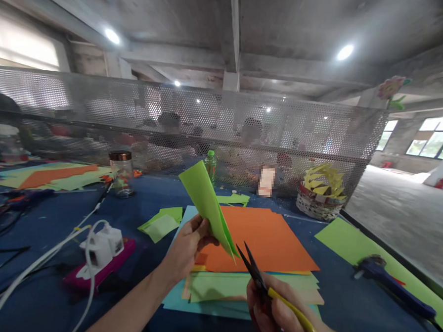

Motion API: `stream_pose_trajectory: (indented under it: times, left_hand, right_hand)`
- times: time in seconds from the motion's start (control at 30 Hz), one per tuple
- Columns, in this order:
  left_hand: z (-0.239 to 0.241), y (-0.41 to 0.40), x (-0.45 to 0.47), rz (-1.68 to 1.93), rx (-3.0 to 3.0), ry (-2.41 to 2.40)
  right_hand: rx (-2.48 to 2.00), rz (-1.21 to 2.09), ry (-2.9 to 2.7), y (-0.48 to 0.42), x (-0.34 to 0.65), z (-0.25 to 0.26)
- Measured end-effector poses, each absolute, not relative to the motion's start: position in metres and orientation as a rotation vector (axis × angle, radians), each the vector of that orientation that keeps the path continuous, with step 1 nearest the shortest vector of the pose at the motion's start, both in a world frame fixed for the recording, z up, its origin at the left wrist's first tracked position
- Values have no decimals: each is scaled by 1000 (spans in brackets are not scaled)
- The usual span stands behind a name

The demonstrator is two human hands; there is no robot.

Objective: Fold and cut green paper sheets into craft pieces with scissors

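Observation:
My left hand [195, 236] grips a folded sheet of bright green paper [204, 199], holding it upright with its lower corner pointing to the right. In my right hand [276, 302] is a pair of scissors [255, 270] with dark blades slightly apart; one handle looks yellow and the other red. The blade tips sit just right of the green paper's lower corner, seemingly apart from it. Beneath both hands lies a stack of coloured sheets, orange paper [262, 238] on top, with pale green paper [220, 285] and blue sheets below.
A purple power strip [118, 258] with white plugs and cables lies left. A glue gun [394, 285] rests on green paper [347, 238] at right. Behind stand a jar [122, 173], a green bottle [212, 169] and a basket [316, 205], before a perforated metal screen [219, 121].

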State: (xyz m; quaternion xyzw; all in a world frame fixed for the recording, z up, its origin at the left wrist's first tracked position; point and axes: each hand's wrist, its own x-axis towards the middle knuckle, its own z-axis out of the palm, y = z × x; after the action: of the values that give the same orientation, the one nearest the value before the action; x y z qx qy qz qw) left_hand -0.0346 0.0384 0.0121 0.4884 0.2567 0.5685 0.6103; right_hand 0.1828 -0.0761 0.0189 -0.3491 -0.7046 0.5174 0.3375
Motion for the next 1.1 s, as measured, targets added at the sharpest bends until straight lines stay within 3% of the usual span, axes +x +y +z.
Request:
stream_pose_trajectory:
  times: [1.1]
  left_hand:
    - [9,38,-33,1198,1205,546]
  right_hand:
    - [-844,1376,-1987,-68,187,21]
